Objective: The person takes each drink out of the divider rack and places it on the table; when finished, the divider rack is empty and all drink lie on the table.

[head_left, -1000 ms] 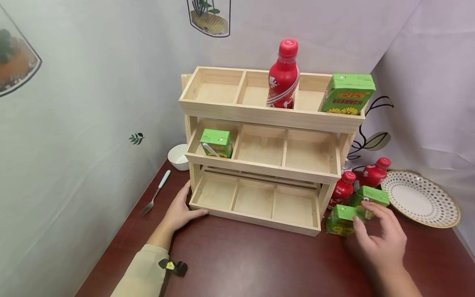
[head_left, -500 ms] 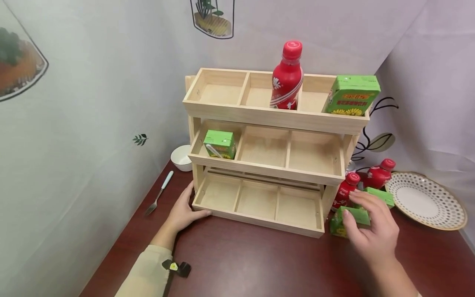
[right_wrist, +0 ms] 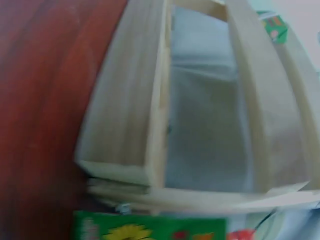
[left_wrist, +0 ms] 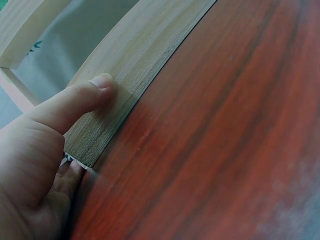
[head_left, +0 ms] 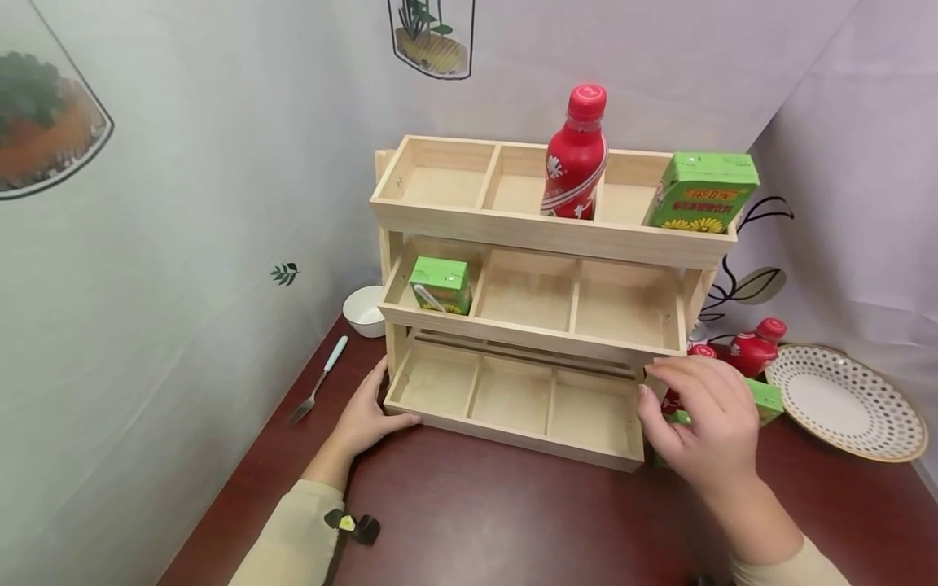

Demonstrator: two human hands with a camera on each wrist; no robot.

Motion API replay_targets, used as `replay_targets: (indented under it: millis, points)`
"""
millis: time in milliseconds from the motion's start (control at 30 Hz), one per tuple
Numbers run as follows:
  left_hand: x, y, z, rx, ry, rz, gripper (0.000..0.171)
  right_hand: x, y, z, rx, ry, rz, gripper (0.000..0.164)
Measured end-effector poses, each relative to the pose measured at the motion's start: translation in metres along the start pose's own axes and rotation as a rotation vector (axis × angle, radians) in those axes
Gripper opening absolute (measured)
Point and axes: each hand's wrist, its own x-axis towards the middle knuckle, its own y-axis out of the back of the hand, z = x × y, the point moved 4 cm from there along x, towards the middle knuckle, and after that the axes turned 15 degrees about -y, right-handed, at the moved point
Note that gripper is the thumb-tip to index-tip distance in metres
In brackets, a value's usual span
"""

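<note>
A three-tier wooden shelf (head_left: 513, 434) stands on the table, each tier split into three compartments. My left hand (head_left: 364, 419) grips its lower left corner; in the left wrist view the thumb (left_wrist: 95, 90) presses the front board and the fingers go round the side. My right hand (head_left: 707, 423), holding nothing, hovers by the lower right end with fingers bent loosely. Behind it are green drink cartons (head_left: 765, 399), partly hidden. A red bottle (head_left: 575, 167) and a green carton (head_left: 699, 195) stand on the top tier. Another carton (head_left: 442, 285) sits in the middle tier's left compartment.
Right of the shelf, a red bottle (head_left: 755, 348) leans by a dotted plate (head_left: 843, 403); a second red bottle (head_left: 702, 352) is mostly covered by the hand. At left lie a white bowl (head_left: 364, 313) and a fork (head_left: 322, 378). Fabric walls enclose the table's back and sides.
My right hand has moved left from above the green cartons to the shelf's lower right end. My left hand keeps its grip. The head view has shifted slightly.
</note>
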Motion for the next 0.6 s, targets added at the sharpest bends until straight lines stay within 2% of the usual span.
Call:
replay_targets:
  millis: [100,200,467,600]
  points:
    - [0.000,0.000,0.000,-0.002,0.002,0.007,0.114,0.007,-0.005,-0.008,0.025,0.032,-0.015,0.032]
    - [-0.001,0.001,0.000,-0.005,0.004,0.008,0.114,0.010,-0.012,-0.011,0.074,0.038,-0.114,0.029]
    - [-0.001,0.001,0.001,0.001,-0.010,0.008,0.114,0.023,-0.038,-0.012,0.013,0.065,-0.282,0.030]
    - [-0.001,0.000,0.000,0.006,-0.015,0.007,0.114,0.029,-0.055,-0.005,-0.018,0.037,-0.376,0.032]
